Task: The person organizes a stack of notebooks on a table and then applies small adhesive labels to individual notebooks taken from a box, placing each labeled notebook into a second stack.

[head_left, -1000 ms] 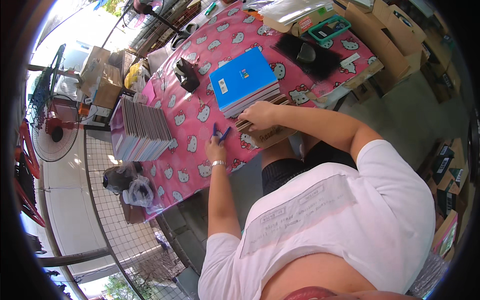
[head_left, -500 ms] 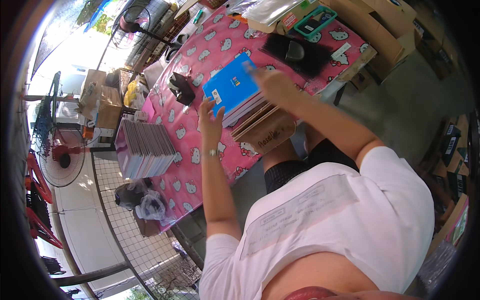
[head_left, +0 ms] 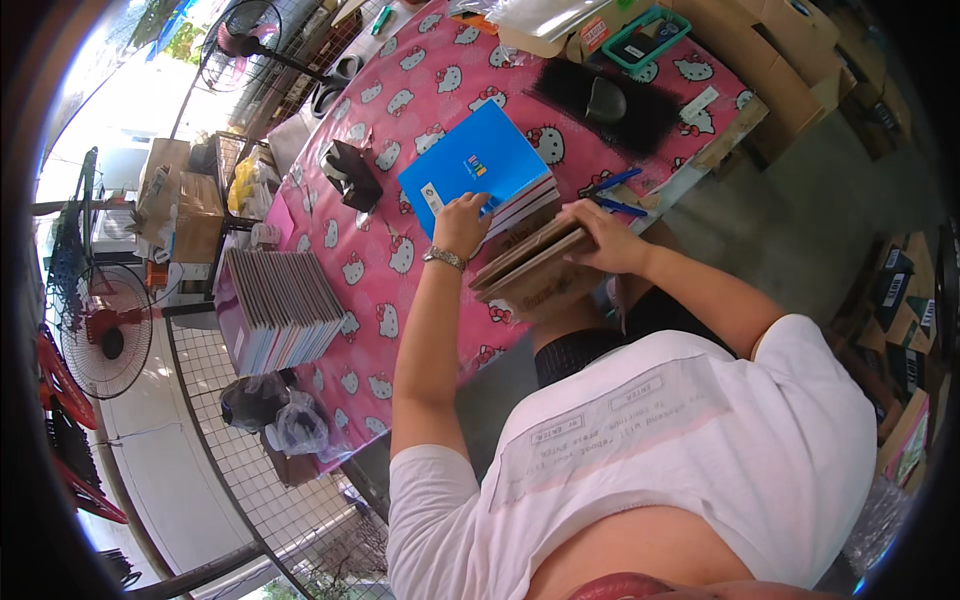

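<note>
A stack of notebooks with a blue-covered spiral notebook [head_left: 480, 150] on top lies on the pink table in front of me. My left hand [head_left: 463, 226], with a metal watch at the wrist, rests on the near edge of the blue cover, fingers lying over it. Against the stack's near side stand brown cardboard pieces [head_left: 540, 280] with dark handwriting. My right hand [head_left: 607, 242] grips their upper right edge, fingers over the top and thumb on the near face. Two blue stick-like parts [head_left: 618, 192], pens or scissor handles, I cannot tell which, lie just beyond that hand.
At the left stands a tall notebook stack [head_left: 280, 310], beside plastic bags [head_left: 295, 420]. A black tape dispenser [head_left: 350, 175] sits left of the blue notebook. Farther right are a black mat-like item [head_left: 605, 105], a teal basket [head_left: 648, 38] and cardboard boxes [head_left: 770, 60].
My right hand has come down from above the blue notebook to the cardboard and grips it. My left hand has settled onto the cover. The blue stick-like parts now show.
</note>
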`<state>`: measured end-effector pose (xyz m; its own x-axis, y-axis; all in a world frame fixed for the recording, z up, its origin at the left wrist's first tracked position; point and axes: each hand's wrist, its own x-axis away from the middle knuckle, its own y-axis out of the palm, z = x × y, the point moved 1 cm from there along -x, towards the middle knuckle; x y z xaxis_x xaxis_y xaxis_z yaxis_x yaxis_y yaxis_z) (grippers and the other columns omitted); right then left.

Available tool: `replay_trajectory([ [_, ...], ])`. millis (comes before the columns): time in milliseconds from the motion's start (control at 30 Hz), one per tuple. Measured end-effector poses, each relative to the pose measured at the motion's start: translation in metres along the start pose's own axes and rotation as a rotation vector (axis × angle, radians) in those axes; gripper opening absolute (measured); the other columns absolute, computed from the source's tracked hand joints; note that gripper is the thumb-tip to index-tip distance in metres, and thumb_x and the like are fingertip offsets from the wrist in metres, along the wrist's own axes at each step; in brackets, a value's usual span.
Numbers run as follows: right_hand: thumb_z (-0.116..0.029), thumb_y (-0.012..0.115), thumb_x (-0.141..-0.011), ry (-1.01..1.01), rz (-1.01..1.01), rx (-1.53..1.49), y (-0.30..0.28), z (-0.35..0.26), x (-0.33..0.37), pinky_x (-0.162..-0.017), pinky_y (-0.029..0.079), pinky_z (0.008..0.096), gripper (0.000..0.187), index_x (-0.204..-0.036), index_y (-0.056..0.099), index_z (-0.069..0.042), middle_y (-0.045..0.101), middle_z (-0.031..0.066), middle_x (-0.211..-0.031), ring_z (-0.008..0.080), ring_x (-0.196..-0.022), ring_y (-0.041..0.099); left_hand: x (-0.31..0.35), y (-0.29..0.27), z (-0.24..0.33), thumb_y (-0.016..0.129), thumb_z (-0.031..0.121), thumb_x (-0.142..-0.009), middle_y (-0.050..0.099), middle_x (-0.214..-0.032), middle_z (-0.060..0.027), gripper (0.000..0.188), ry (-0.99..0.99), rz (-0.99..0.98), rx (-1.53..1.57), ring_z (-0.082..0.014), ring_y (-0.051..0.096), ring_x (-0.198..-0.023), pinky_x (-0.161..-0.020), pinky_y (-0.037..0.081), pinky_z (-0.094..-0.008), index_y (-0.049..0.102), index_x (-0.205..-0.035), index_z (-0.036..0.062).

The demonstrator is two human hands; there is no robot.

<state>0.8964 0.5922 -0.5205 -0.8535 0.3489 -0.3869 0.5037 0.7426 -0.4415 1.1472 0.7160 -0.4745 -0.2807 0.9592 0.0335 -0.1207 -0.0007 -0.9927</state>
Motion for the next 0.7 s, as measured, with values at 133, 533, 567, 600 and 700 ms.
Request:
replay_trajectory([
  [133,-0.027,0.082,-0.072,0.124,-0.203,0.027,0.024,-0.033,0.018,-0.086,0.051,0.0439,0.051,-0.110,0.057,-0.004,0.050,0.0134,-0.110,0.0363,-0.100,0.059,0.002,-0.007,-0.002,0.064,0.023,-0.087,0.068,-0.099,-0.0114,0.031,-0.008,-0.083,0.082,-0.0321,0.066,-0.092,-0.082,0.052,-0.0431,0.066,-0.116,0.0120],
  [533,-0.046,0.077,-0.074,-0.114,0.083,0.173,-0.039,-0.048,-0.008,-0.111,0.029,0.0456,0.092,-0.146,0.035,-0.009,0.040,0.0208,-0.140,0.0385,-0.129,0.042,0.003,-0.084,0.007,0.048,0.003,-0.084,0.067,-0.105,-0.0110,0.033,0.010,0.257,-0.185,-0.0326,0.065,-0.094,-0.079,0.052,-0.0444,0.064,-0.112,0.0126],
  [567,-0.045,0.077,-0.074,-0.120,0.259,0.252,-0.059,-0.044,-0.025,-0.110,0.030,0.0458,0.091,-0.146,0.036,-0.008,0.042,0.0202,-0.139,0.0377,-0.129,0.042,0.000,-0.108,0.026,0.049,0.001,-0.082,0.067,-0.104,-0.0108,0.034,0.094,0.312,-0.187,-0.0317,0.064,-0.095,-0.081,0.050,-0.0429,0.063,-0.111,0.0117],
  [600,-0.044,0.077,-0.074,-0.133,0.428,0.322,-0.072,-0.043,-0.037,-0.109,0.032,0.0461,0.090,-0.146,0.036,-0.008,0.044,0.0195,-0.139,0.0368,-0.130,0.043,0.003,-0.131,0.043,0.050,-0.001,-0.080,0.067,-0.102,-0.0105,0.036,0.166,0.367,-0.193,-0.0309,0.063,-0.096,-0.084,0.049,-0.0414,0.063,-0.111,0.0107],
  [700,-0.032,0.075,-0.080,-0.121,0.263,0.087,-0.082,-0.052,-0.050,-0.099,0.043,0.0424,0.072,-0.140,0.045,-0.005,0.056,0.0194,-0.127,0.0333,-0.118,0.055,0.027,-0.178,0.092,0.050,-0.007,-0.077,0.064,-0.097,-0.0144,0.036,0.307,0.317,-0.061,-0.0340,0.061,-0.093,-0.085,0.046,-0.0434,0.062,-0.109,0.0051],
])
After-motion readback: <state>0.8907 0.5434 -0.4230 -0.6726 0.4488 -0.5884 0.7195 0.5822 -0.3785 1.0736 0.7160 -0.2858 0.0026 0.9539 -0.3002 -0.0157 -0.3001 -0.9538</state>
